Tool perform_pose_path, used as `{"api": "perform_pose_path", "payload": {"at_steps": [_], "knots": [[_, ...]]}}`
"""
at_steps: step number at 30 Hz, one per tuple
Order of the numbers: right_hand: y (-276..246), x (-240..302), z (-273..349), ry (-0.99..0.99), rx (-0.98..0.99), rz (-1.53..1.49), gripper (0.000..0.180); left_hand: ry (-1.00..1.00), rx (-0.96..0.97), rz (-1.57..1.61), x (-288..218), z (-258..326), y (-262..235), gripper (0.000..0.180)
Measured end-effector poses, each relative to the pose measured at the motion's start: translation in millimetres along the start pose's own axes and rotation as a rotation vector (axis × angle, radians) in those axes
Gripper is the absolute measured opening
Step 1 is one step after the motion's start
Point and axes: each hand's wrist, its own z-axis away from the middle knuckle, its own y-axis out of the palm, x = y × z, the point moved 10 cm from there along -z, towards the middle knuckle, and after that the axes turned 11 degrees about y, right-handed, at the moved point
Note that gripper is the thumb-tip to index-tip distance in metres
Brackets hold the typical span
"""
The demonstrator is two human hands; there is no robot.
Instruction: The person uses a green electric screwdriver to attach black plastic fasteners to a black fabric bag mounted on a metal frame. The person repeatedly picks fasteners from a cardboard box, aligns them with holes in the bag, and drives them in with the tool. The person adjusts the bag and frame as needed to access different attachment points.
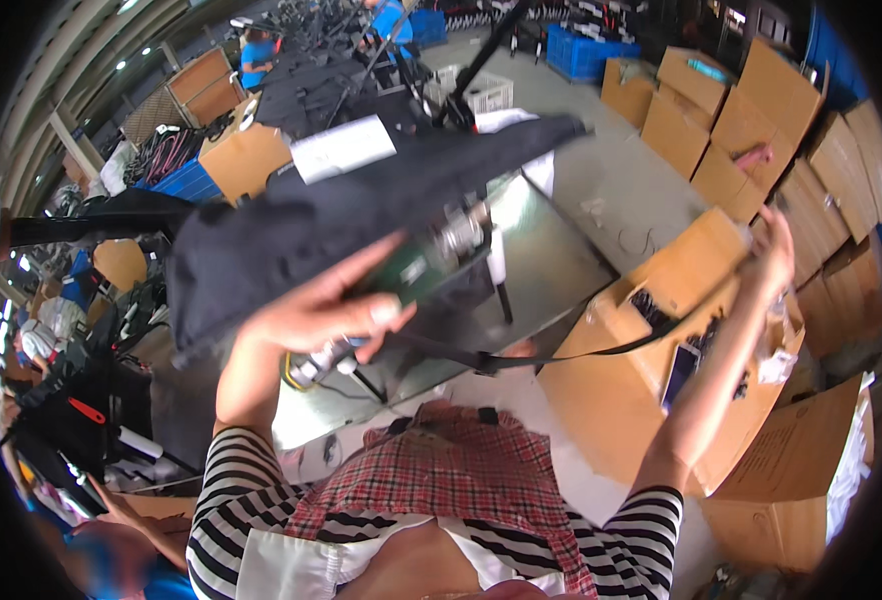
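My left hand is closed round a dark green, rounded object with a silver metal fitting at its far end. The thumb lies across it. Just beyond that hand a long black fabric bag is held up, tapering toward the right; the hand may also grip its edge, but this is hidden. A black strap runs from near the bag rightward to my right forearm. Out to the right, my right hand is raised above an open cardboard box, slightly blurred, with its fingers apart and nothing visible in them.
A shiny metal-topped table lies below the bag. White paper shows behind the bag. Several cardboard boxes stand along the right, with blue crates farther back. A person in blue is close at the lower left.
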Motion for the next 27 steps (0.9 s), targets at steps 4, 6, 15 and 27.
{"api": "perform_pose_path", "payload": {"at_steps": [4, 6, 15, 27], "knots": [[179, 7, 227, -0.33, 0.363, 0.281, 0.008, 0.178, -0.083, 0.059, -39, -7, -6, 0.089], [231, -17, 287, -0.274, 0.562, 0.188, 0.005, 0.216, -0.073, 0.095, -42, -11, -11, 0.084], [288, -23, 339, -0.526, 0.359, 0.213, 0.013, 0.207, -0.079, 0.057, -40, -10, -12, 0.084], [265, -40, 315, -0.49, 0.111, 0.172, 0.017, 0.161, 0.018, -0.021, -34, -15, -5, 0.088]]}}
